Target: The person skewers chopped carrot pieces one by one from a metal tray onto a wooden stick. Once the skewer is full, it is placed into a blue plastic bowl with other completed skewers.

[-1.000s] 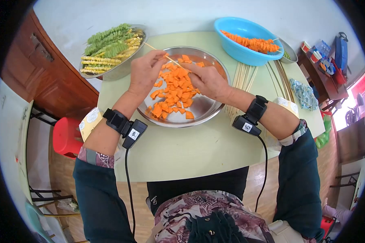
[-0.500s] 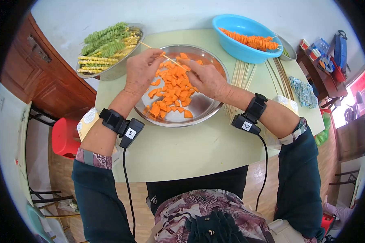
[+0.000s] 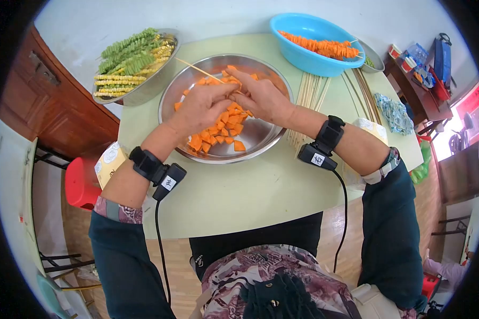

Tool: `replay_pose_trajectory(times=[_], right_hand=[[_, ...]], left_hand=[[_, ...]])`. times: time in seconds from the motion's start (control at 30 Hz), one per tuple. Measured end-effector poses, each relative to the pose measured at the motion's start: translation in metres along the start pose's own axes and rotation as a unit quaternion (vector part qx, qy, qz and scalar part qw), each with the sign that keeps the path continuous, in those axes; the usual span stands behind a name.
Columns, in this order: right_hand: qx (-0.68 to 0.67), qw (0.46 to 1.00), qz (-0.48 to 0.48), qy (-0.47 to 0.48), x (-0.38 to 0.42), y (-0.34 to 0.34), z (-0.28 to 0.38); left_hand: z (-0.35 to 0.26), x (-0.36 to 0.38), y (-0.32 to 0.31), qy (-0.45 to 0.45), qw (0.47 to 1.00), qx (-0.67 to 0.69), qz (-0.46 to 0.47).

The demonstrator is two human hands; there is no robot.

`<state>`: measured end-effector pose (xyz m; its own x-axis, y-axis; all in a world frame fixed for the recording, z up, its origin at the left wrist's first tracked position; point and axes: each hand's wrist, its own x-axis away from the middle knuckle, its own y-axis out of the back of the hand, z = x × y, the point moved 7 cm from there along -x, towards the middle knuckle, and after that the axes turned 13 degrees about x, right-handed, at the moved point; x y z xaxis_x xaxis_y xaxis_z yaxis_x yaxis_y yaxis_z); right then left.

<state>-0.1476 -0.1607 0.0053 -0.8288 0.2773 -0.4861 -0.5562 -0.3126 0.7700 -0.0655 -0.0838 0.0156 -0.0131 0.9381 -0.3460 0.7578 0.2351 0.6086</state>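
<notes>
A thin bamboo skewer (image 3: 199,69) slants over a wide steel basin (image 3: 167,101), its far end sticking out to the upper left. My right hand (image 3: 266,98) is closed on the skewer's near end. Fingers bent, my left hand (image 3: 199,109) is closed around the same end, against the right fingertips. Whether a piece of carrot sits between the fingers is hidden. Below both hands, cut orange carrot pieces (image 3: 214,132) lie in the basin.
Left of the basin, a steel bowl (image 3: 154,87) holds green and yellow skewers (image 3: 130,58). A blue tub (image 3: 287,50) with threaded carrot skewers (image 3: 324,47) stands at the back right. Loose bamboo sticks (image 3: 307,98) and a patterned cloth (image 3: 394,113) lie on the table (image 3: 250,196).
My left hand has slid along the skewer, down and right, to meet my right hand. The fingers now touch. The whole view has shifted slightly.
</notes>
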Motion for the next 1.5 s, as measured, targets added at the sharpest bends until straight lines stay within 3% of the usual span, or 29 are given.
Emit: replay_pose_trajectory(times=[0.17,0.27,0.37,0.47,0.6,0.67,0.7,0.77,1.0,1.07,1.27,1.5], right_hand=[[0.011,1.0,0.016,-0.018,-0.001,-0.002,-0.002],[0.016,0.999,0.014,-0.027,-0.001,-0.003,-0.005],[0.009,1.0,-0.011,-0.005,-0.001,-0.001,-0.004],[0.034,0.999,-0.025,-0.015,-0.002,0.0,-0.005],[0.077,0.997,-0.025,-0.013,0.0,0.003,-0.002],[0.084,0.996,-0.039,0.003,0.001,0.006,0.002],[0.103,0.995,-0.017,0.002,0.001,0.004,0.003],[0.122,0.992,0.005,0.002,0.001,0.002,0.003],[0.154,0.988,0.009,-0.015,0.0,-0.001,-0.002],[0.149,0.989,0.005,-0.013,0.0,-0.001,-0.002],[0.161,0.987,0.021,-0.017,0.0,-0.001,0.0],[0.159,0.987,-0.005,-0.007,0.001,0.001,0.001]], left_hand=[[0.016,0.0,-0.001,0.002,0.993,0.11,0.048],[0.014,0.0,-0.001,-0.007,0.993,0.106,0.053],[0.01,-0.001,0.001,-0.061,0.989,0.138,-0.003],[0.006,-0.004,0.005,-0.022,0.998,0.054,-0.016],[0.0,-0.003,0.017,-0.057,0.996,0.033,-0.052],[0.014,-0.001,0.024,0.055,0.981,0.16,-0.093],[0.014,-0.002,0.026,0.055,0.981,0.161,-0.092],[0.028,-0.003,0.024,0.151,0.959,0.229,-0.067],[0.034,0.0,0.02,0.188,0.936,0.291,-0.061],[0.043,0.004,0.015,0.257,0.917,0.301,-0.043],[0.047,0.002,0.016,0.227,0.868,0.437,-0.067],[0.052,0.003,0.019,0.233,0.849,0.468,-0.084]])
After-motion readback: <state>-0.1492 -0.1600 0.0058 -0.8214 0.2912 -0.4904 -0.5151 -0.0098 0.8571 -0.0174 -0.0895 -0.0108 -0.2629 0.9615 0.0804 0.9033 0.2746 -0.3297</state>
